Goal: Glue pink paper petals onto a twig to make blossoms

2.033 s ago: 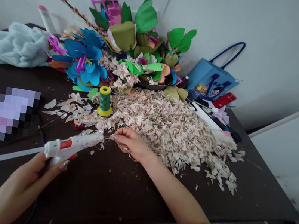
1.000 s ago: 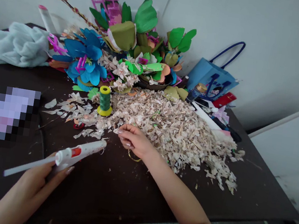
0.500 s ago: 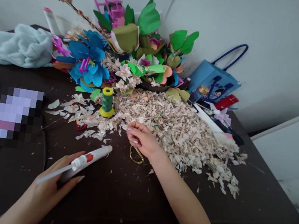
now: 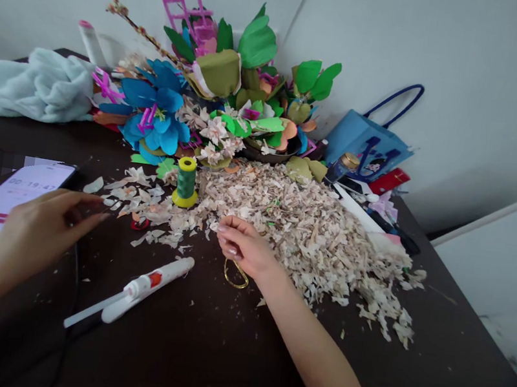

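Note:
My left hand reaches over the left of the table with thumb and forefinger apart, close to loose pale petals; nothing shows between them. A white hot glue gun with a glue stick poking from its back lies on the tabletop, free of both hands. My right hand is closed in a pinch at the near edge of a heap of pale petals; what the fingertips hold is too small to make out. Just below that hand is a gold wire loop, partly hidden by it.
A thread spool, green on yellow, stands by the petals. Paper flowers and leaves crowd the back. A phone with a cable lies at left beside a pale blue cloth. At back right are a blue bag and a jar.
My left hand has let go of the glue gun and moved left and up toward the loose petals. The gun stays on the table. My right hand has hardly moved.

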Available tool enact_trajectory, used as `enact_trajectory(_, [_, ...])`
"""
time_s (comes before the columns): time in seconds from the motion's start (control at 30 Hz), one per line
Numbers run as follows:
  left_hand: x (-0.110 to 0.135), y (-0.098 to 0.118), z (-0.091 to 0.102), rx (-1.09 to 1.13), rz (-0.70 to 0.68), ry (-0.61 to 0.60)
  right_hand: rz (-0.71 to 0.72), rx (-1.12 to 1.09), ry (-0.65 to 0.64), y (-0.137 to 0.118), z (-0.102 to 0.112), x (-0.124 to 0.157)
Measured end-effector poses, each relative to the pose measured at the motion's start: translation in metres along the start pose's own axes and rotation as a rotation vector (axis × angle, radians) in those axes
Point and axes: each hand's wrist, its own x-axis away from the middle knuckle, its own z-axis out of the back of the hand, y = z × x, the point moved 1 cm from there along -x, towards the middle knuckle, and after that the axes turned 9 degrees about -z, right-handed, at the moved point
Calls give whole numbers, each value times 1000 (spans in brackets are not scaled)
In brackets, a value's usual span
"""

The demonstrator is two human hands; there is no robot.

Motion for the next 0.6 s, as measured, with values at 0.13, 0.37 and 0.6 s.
enact_trajectory(0.13, [-26,11,-12,-141,-53,-93,-5,-42,0,0,-1,1])
enact_trajectory(0.37, [-22,8,1,-133,51,-105,-31,-36,8,-2,-7,-3])
enact_trajectory(0.6, [-12,21,37,322,324,30,37,-1,-63,-17,-45,-19])
